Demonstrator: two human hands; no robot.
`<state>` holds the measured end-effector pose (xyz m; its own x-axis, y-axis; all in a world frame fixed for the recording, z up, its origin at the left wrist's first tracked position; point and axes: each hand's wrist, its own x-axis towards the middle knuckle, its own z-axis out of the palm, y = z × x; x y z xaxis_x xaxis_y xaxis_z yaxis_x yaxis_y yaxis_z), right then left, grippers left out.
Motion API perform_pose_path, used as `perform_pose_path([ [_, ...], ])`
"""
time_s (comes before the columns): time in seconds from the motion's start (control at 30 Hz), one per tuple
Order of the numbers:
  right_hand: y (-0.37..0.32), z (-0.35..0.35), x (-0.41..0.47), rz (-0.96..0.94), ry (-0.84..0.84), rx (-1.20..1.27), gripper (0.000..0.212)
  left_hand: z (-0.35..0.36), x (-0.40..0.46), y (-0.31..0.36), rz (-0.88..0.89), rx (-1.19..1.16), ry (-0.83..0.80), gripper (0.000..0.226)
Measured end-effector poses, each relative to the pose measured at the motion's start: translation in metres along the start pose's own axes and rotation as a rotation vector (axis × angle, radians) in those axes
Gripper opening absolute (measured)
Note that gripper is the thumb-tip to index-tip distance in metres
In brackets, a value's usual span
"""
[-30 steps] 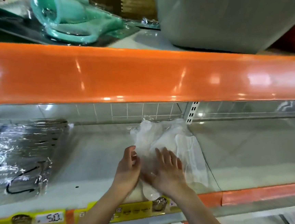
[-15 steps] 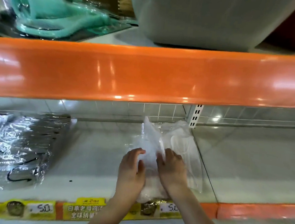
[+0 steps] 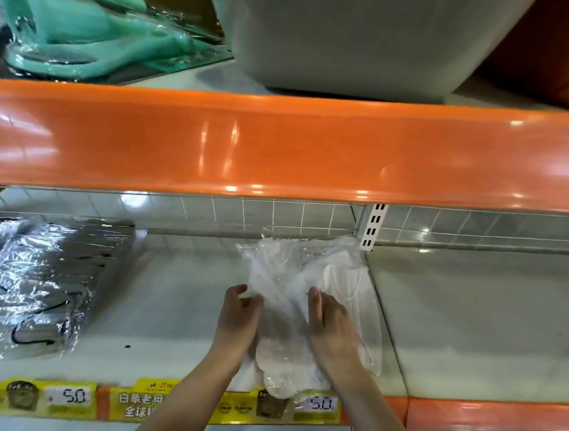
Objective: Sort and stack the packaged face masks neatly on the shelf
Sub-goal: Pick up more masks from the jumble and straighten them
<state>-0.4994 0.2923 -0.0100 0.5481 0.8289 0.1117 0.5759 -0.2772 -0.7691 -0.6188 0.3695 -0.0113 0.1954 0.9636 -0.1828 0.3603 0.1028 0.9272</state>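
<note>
Packaged face masks (image 3: 308, 286), white and sealed in clear film, lie in a loose pile on the lower shelf (image 3: 171, 308), right of centre and just left of the slotted upright (image 3: 371, 226). The pile reaches from the near edge, where one packet hangs slightly over the price strip (image 3: 170, 406), back toward the tiled rear wall.

Handling, as judged from appearance:
- Weight: light; each packet looks thin and flat.
- Stiffness: soft and pliable; the film is wrinkled and the contents bend with it.
- Surface: glossy film, likely slippery, so packets may slide over one another when stacked.
- Fragility: low, though creasing is possible.
- Where to take hold: along the two long side edges, squeezing inward, which should square the pile without crumpling it.

Hands:
- The left hand (image 3: 238, 318) rests against the left side of the pile, fingers bent and their tips touching the film. Whether it pinches a fold cannot be told.
- The right hand (image 3: 330, 326) lies on top of the pile to the right, fingers fairly straight and close together, pressing the packets down.
- Between them the hands bracket the pile's middle.

A separate batch of dark film-wrapped packets (image 3: 29, 282) lies well apart at the left of the same shelf.
</note>
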Motion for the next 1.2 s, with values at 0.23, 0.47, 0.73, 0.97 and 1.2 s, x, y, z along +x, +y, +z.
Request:
perform_pose_path([
  [0.23,0.013,0.005,-0.008,-0.057,-0.11,-0.378,0.067,0.015,-0.018,0.006,0.094,-0.108,-0.122,0.025],
  [0.47,0.01,-0.005,-0.007,-0.005,-0.255,-0.364,0.08,0.017,-0.027,0.014,0.219,-0.056,-0.216,0.05],
  [0.73,0.01,-0.009,-0.007,0.139,-0.037,-0.2,0.031,0.019,-0.026,-0.003,0.184,0.193,-0.127,0.054],
  [0.97,0.013,-0.01,-0.009,0.123,0.029,-0.114,0.021,0.02,-0.029,0.002,0.278,0.267,-0.293,0.045],
  [1.2,0.018,-0.011,-0.01,0.153,0.056,-0.045,0.021,0.023,-0.041,0.004,0.45,0.25,-0.421,0.04],
])
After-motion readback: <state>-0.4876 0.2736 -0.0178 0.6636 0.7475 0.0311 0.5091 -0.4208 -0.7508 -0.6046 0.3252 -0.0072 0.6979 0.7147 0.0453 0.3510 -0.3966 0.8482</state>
